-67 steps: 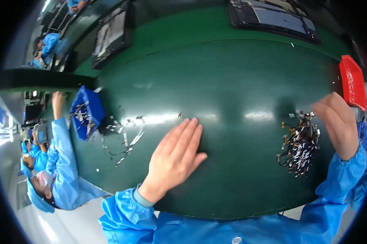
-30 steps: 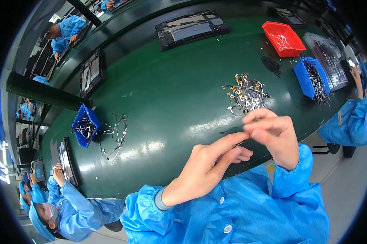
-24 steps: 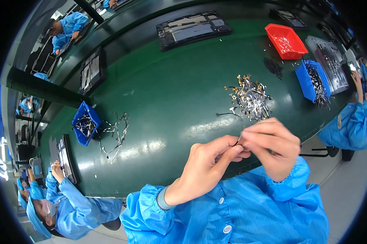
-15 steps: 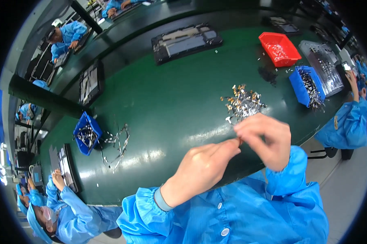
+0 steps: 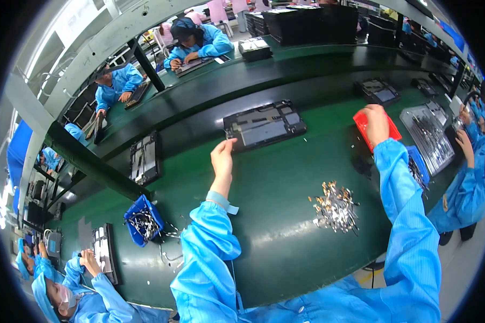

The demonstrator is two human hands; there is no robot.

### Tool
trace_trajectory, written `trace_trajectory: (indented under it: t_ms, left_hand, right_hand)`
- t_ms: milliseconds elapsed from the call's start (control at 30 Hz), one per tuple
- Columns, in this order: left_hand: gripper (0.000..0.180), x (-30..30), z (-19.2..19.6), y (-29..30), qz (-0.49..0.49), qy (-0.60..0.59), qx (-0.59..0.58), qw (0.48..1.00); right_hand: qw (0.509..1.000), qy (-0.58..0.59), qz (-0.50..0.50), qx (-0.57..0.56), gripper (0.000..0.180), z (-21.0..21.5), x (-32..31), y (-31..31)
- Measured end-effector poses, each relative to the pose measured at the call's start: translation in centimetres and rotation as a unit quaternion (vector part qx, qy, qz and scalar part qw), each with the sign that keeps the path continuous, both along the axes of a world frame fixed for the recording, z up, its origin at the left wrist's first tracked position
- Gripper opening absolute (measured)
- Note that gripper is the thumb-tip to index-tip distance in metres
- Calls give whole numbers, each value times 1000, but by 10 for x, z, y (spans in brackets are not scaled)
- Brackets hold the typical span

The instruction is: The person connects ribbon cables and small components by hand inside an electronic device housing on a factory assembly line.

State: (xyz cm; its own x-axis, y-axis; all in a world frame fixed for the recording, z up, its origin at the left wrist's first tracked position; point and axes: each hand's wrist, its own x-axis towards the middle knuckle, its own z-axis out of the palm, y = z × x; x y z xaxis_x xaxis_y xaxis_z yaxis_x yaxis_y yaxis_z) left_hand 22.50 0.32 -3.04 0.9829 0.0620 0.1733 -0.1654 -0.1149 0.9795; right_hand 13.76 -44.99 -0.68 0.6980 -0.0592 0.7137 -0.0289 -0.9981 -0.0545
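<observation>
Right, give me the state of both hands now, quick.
Left hand: reaching to the near corner of the flat black rectangular panel; grip cannot be told.
Right hand: resting on the red plastic bin; whether it holds anything cannot be told.

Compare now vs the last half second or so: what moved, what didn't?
Both hands left their pinch near the chest and reached out across the green table. The left hand now touches the near edge of the black frame panel; the right hand is over the red bin. Whether either holds a part is unclear. The pile of small metal parts and the blue bin stayed in place.
</observation>
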Motion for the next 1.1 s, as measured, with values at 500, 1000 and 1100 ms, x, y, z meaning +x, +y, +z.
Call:
trace_trajectory:
  t_ms: [500, 1000, 1100]
  left_hand:
    - [25, -159, 99, 46, -282, 294, 27, 913]
    - [27, -309, 85, 51, -211, 252, 27, 944]
    - [24, -304, 78, 49, -239, 247, 6, 939]
  right_hand:
    - [506, 383, 386, 669, 65, 24, 65, 138]
    - [733, 437, 475, 215, 48, 75, -144, 274]
    - [746, 391, 486, 232, 37, 58, -169, 291]
